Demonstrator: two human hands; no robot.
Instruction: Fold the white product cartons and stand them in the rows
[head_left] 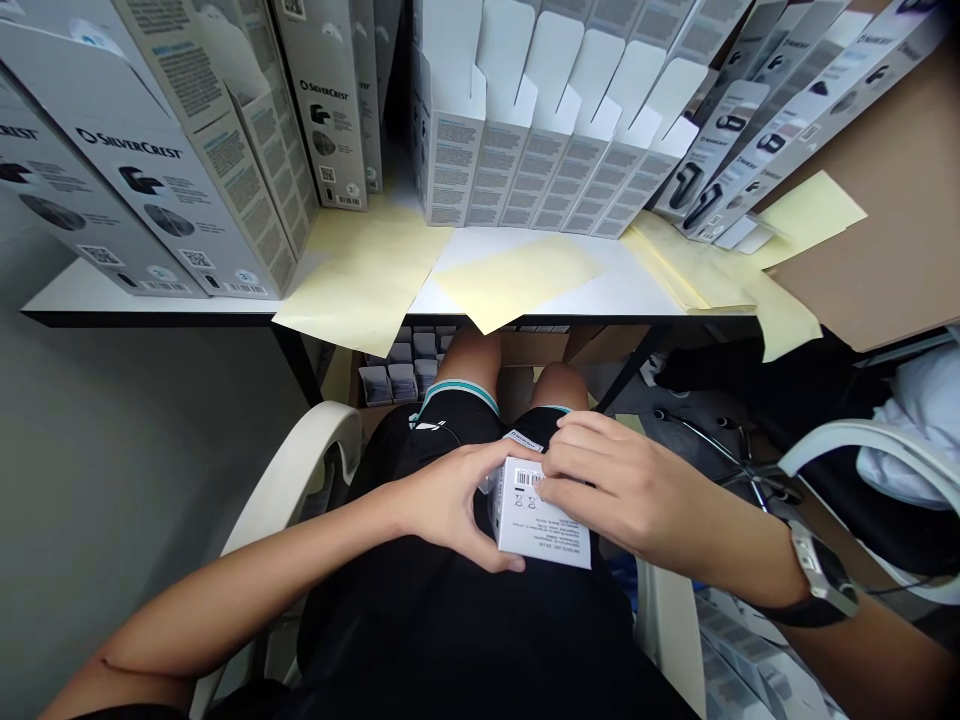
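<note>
A small white carton (pixel 541 525) with a barcode and fine print rests over my lap, one printed face turned up. My left hand (pixel 469 500) wraps around its left side, thumb at the near edge and forefinger along the far edge. From the right, my right hand (pixel 611 480) has its fingers bent onto the carton's upper face and far edge, near the barcode. Whether those fingers pinch a flap or something small is hidden. Part of another printed surface (pixel 525 440) shows just beyond the carton's far edge.
A white table (pixel 487 290) ahead bears SilverCrest boxes (pixel 161 200), a row of open-flapped cartons (pixel 517 170) and yellow paper sheets (pixel 360 270). Beneath it stands a cardboard box of small cartons (pixel 403 383). White chair armrests (pixel 289 480) flank me; a cardboard sheet (pixel 885 220) leans at right.
</note>
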